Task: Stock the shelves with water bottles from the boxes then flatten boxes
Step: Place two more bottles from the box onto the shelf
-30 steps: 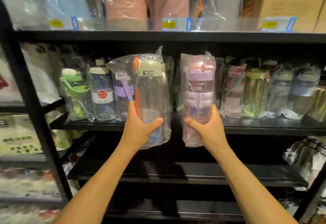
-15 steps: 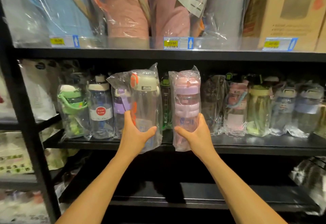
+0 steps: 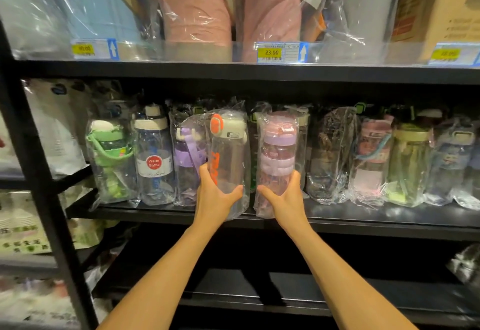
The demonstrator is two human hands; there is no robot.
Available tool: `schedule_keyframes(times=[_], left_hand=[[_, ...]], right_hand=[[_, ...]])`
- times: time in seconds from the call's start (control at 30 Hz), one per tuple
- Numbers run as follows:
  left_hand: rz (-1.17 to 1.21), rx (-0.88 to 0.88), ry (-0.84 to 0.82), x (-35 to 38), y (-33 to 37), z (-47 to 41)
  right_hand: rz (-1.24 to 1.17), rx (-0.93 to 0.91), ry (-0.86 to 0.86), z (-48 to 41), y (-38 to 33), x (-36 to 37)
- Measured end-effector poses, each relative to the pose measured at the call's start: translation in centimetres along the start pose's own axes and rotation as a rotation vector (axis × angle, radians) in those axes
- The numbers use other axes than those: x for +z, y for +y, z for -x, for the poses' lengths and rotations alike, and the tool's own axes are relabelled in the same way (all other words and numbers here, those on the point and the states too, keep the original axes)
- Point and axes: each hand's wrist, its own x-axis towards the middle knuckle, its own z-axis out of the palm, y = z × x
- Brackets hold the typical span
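My left hand [image 3: 214,194] grips the lower part of a clear water bottle [image 3: 228,158] with a cream lid and orange clasp, wrapped in plastic film. My right hand [image 3: 281,195] grips a pink and purple bottle [image 3: 279,153], also in plastic film. Both bottles stand upright side by side at the front edge of the middle black shelf [image 3: 363,221], in a gap in the row of bagged bottles. Their bases sit at the shelf's front lip; whether they rest on it is hidden by the film.
Left of the gap stand a green bottle [image 3: 110,158], a "Water Bottle" labelled one [image 3: 154,163] and a purple one [image 3: 185,166]. Several more bagged bottles [image 3: 371,158] stand to the right. The upper shelf [image 3: 259,72] carries wrapped goods and price tags. A black upright [image 3: 39,173] stands at left.
Both hands have carried the two bottles forward and closer together, into the gap on the middle shelf. The view has tilted so the shelf sits lower in frame.
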Motion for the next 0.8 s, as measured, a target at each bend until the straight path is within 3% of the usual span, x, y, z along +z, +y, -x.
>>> schedule_keyframes(times=[0.33,0.6,0.8], left_hand=[[0.024,-0.017,0.034,1.7,-1.5,-1.2],[-0.243,-0.038,0.022,0.9,-1.9,-0.5],[-0.359,-0.057,0.052,-0.3,-3.0,1.9]], right_hand=[[0.023,-0.021,-0.057,-1.5,1.2,0.5],[0.038,-0.067,-0.075,-1.1,1.5,0.2],[0.128,-0.143,0.072,-0.6,2.2,0.4]])
